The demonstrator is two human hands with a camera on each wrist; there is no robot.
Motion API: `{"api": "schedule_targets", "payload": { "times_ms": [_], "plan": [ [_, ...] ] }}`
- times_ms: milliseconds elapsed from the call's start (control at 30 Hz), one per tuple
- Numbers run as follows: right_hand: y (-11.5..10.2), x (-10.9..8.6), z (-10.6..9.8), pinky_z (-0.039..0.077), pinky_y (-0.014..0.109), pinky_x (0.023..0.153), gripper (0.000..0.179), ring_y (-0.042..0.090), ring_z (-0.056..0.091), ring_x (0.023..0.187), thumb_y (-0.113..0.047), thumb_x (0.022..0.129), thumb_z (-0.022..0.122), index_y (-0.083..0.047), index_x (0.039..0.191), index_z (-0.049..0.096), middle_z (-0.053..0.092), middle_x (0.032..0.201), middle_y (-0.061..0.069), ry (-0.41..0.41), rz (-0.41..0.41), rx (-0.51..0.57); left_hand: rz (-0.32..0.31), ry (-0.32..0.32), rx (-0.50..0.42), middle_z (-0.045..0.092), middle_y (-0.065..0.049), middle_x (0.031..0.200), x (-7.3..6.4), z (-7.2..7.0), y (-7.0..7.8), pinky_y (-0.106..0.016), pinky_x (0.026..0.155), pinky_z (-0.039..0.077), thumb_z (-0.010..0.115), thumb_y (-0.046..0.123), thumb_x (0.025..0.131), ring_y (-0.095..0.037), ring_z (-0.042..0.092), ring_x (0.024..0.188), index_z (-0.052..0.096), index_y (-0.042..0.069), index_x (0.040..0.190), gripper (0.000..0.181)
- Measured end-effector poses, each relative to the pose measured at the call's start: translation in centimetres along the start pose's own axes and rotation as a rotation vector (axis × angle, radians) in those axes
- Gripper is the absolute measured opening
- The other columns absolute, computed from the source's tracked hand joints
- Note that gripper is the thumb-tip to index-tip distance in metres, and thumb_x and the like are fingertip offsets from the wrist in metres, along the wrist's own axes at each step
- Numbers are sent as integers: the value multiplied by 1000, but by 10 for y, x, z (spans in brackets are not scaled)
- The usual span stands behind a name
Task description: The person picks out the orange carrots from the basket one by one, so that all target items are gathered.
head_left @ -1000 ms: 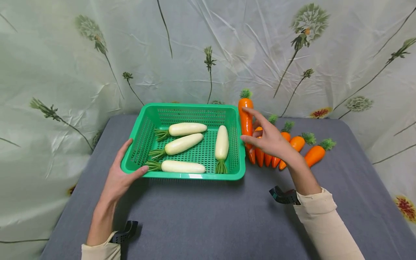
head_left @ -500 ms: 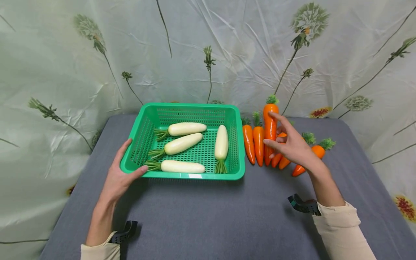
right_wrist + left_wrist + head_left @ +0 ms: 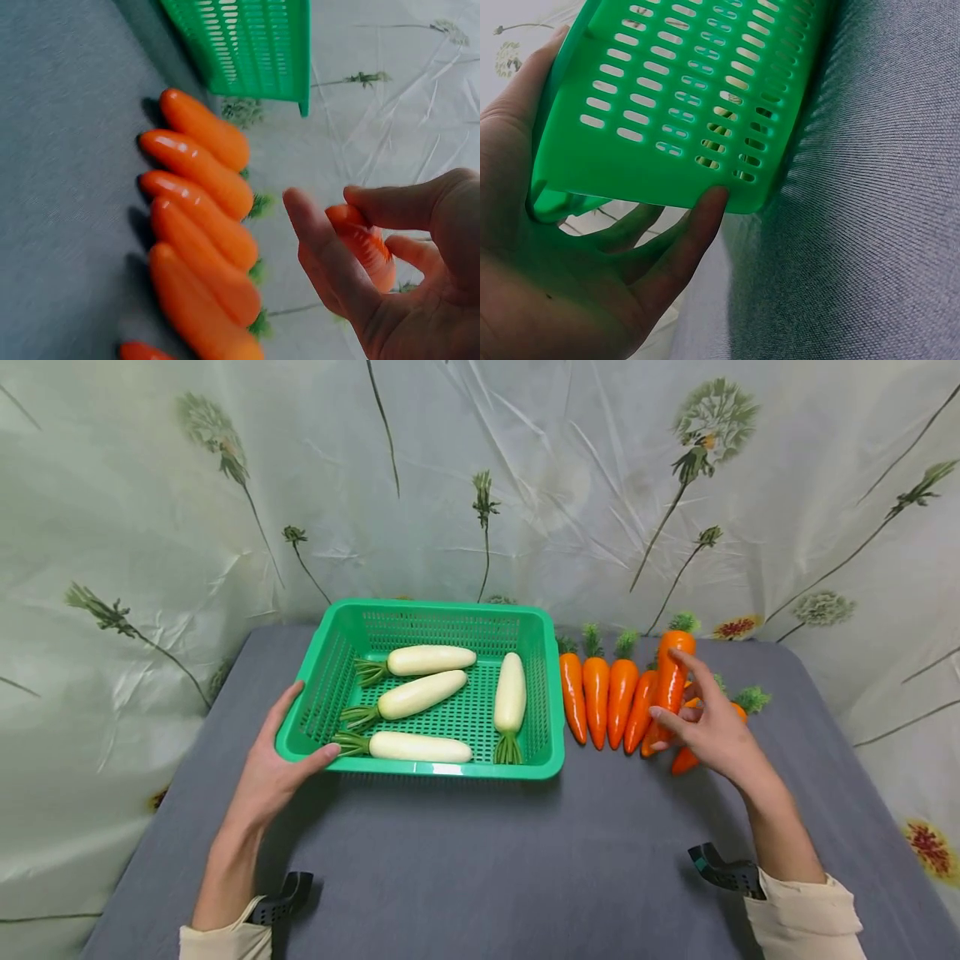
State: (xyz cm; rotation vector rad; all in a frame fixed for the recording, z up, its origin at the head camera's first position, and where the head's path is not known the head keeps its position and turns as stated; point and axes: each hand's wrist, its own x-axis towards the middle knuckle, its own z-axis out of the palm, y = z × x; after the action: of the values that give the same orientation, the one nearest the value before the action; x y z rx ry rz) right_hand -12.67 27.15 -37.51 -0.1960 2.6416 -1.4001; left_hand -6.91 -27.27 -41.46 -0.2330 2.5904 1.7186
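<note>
My left hand (image 3: 272, 772) grips the front left corner of a green plastic basket (image 3: 442, 768), the thumb over its front rim. In the left wrist view, fingers (image 3: 697, 232) bend against the basket's slotted wall (image 3: 641, 169). Several white radishes (image 3: 431, 746) with green stems lie inside. Right of the basket, my right hand (image 3: 716, 727) holds a carrot (image 3: 670, 681) between thumb and fingers, leafy end up, above other carrots. The right wrist view shows this held carrot (image 3: 367, 247) partly covered by fingers.
Several carrots (image 3: 596, 697) lie side by side right of the basket, tips toward me. Part of another carrot (image 3: 685, 762) shows beyond my right hand. Grey cloth (image 3: 480, 860) covers the table, and a flower-printed curtain (image 3: 420, 485) hangs behind it.
My right hand has moved right with the carrot, from beside the basket's edge, across the row, to its right part. The left hand and basket have stayed in place.
</note>
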Motion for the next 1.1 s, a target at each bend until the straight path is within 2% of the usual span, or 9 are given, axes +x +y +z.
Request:
{"api": "schedule_targets", "payload": {
  "times_ms": [100,233,333,467,600,667,833,933,1100],
  "plan": [
    [7,-9,-4,58,40,57,86,20,71,62,-17,104,64,-21,169,7,42,120,30,60,31,-69,-4,10,11,34,-18,162,1,0,1,-8,88,43,80,19,92,-6,46,122,15,46,165,101],
    [18,-19,-10,56,34,58,88,12,69,62,-17,103,65,-16,169,6,45,121,32,122,80,-140,1,15,7,35,-18,160,1,0,1,-8,88,44,80,18,92,-5,47,119,15,46,165,101],
    [27,-26,-13,56,31,57,90,3,64,63,-16,102,67,-12,168,7,46,118,32,170,109,-162,-1,20,11,35,-17,160,0,-1,1,-8,88,43,80,19,92,-5,46,120,16,46,165,101],
    [38,-34,-17,56,29,57,90,1,61,63,-15,101,67,-8,167,6,43,114,30,211,166,-177,-1,25,13,36,-17,160,0,0,2,-7,89,42,80,19,91,-4,46,120,16,46,165,101],
    [47,-42,-20,56,29,57,89,6,60,61,-16,102,65,-5,167,4,44,115,33,211,230,-187,1,24,-4,37,-17,159,0,1,2,-7,90,43,80,17,91,-2,48,118,17,46,165,101],
    [51,-44,-20,60,32,58,90,11,64,61,-14,103,63,-6,167,-1,46,111,33,196,265,-127,0,23,-10,37,-17,159,0,1,2,-7,89,44,80,17,91,-1,49,117,17,45,165,101],
    [60,-48,-23,63,38,60,94,18,71,58,-10,105,58,-4,164,-14,64,85,18,153,333,-8,2,20,7,38,-17,158,0,0,1,-8,89,42,81,18,91,-2,49,116,17,46,165,102],
    [65,-48,-23,62,35,59,94,14,68,57,-15,106,59,3,163,-14,65,79,11,120,339,-60,-2,15,15,39,-17,157,0,0,1,-8,89,43,81,19,91,-3,49,115,16,47,165,102],
    [71,-44,-21,59,33,57,98,15,63,58,-29,105,62,11,161,-9,60,82,12,54,348,-164,-6,14,17,37,-16,159,1,1,1,-8,90,42,80,19,91,-3,48,118,16,47,165,102]
  ]
}}
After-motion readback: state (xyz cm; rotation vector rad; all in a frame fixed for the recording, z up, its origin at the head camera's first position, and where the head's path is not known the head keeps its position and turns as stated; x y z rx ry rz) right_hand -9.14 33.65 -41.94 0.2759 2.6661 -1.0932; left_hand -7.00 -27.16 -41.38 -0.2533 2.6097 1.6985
